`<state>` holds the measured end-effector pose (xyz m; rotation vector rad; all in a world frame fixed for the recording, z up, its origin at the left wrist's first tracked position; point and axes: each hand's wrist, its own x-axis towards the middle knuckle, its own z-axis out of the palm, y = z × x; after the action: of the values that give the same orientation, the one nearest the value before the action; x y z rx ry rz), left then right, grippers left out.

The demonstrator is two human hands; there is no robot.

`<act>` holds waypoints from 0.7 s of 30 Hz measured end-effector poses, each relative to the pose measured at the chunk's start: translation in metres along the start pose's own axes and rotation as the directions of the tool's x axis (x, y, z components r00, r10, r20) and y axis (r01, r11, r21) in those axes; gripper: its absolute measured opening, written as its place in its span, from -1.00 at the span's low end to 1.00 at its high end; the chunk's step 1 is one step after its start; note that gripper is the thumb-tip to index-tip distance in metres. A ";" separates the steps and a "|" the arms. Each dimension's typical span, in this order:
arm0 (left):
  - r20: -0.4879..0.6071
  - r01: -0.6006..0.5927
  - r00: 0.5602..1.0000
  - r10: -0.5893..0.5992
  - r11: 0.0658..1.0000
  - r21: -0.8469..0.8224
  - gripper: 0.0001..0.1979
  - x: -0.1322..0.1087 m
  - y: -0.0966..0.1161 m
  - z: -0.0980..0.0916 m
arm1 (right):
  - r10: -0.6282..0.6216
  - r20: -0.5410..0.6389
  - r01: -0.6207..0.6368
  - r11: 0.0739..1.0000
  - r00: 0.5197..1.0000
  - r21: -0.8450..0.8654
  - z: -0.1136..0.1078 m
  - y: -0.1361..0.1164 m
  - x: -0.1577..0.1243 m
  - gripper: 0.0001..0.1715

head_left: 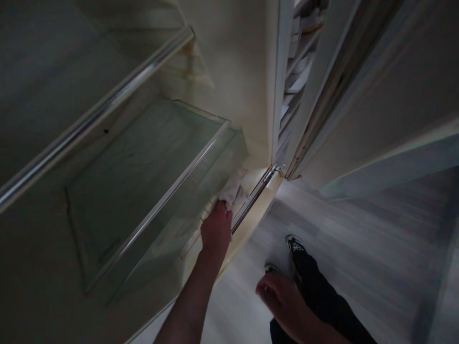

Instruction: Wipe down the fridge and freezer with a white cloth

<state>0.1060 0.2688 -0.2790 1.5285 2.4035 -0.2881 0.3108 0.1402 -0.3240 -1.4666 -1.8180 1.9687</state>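
Note:
My left hand (pixel 216 229) reaches down into an open fridge and is closed on a white cloth (pixel 231 191). The cloth presses against the fridge's bottom front ledge, beside the right corner of a clear plastic drawer (pixel 150 167). My right hand (pixel 283 303) hangs loose by my dark trouser leg (pixel 319 291), away from the fridge. Its fingers are relaxed and slightly bent, with nothing in them.
A glass shelf with a metal-trimmed front edge (pixel 107 102) sits above the drawer. The open fridge door (pixel 376 95) stands at the right, with door racks (pixel 297 71) showing in the gap. My shoes (pixel 294 244) stand on a pale wood-look floor (pixel 358 248). The light is dim.

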 end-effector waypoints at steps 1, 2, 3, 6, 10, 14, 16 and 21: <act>0.002 0.025 1.000 -0.025 1.000 0.003 -0.72 -0.010 -0.013 0.004 | -0.041 -0.012 0.041 0.999 0.999 -0.001 0.001 -0.008 0.002 -0.60; 0.003 0.051 0.999 -0.051 0.999 0.002 -0.72 -0.018 -0.025 0.007 | -0.100 -0.041 0.100 0.995 0.994 -0.001 0.002 -0.017 0.005 -0.62; 0.006 0.077 0.997 -0.077 0.997 -0.002 -0.72 -0.026 -0.037 0.010 | -0.183 -0.093 0.183 0.983 0.979 -0.007 0.001 -0.027 0.009 -0.65; 0.019 0.149 0.989 -0.149 0.988 -0.032 -0.71 -0.046 -0.062 0.015 | -0.483 -0.294 0.467 0.875 0.825 -0.129 -0.004 -0.065 0.030 -0.71; -0.069 0.046 0.995 -0.075 0.931 -0.362 -0.59 -0.073 -0.071 0.014 | -0.737 -0.220 0.624 0.664 0.639 -0.411 -0.006 -0.109 0.074 -0.59; -0.313 -0.097 0.935 -0.170 0.724 -0.683 -0.51 -0.128 -0.080 0.022 | -0.742 -0.035 0.573 0.545 0.669 -0.612 0.010 -0.121 0.118 -0.49; -0.313 -0.012 0.895 -0.318 0.684 -0.729 -0.65 -0.166 -0.092 0.034 | -0.719 0.002 0.530 0.511 0.695 -0.676 0.022 -0.115 0.132 -0.41; -0.086 0.386 0.611 -0.787 0.391 -0.836 -0.62 -0.244 -0.142 0.058 | -0.783 0.037 0.549 0.400 0.621 -0.734 0.069 -0.098 0.132 -0.55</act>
<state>0.0824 -0.0170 -0.2489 0.2471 2.7742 1.0127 0.1438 0.2013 -0.3311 -0.7528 -2.5326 0.5982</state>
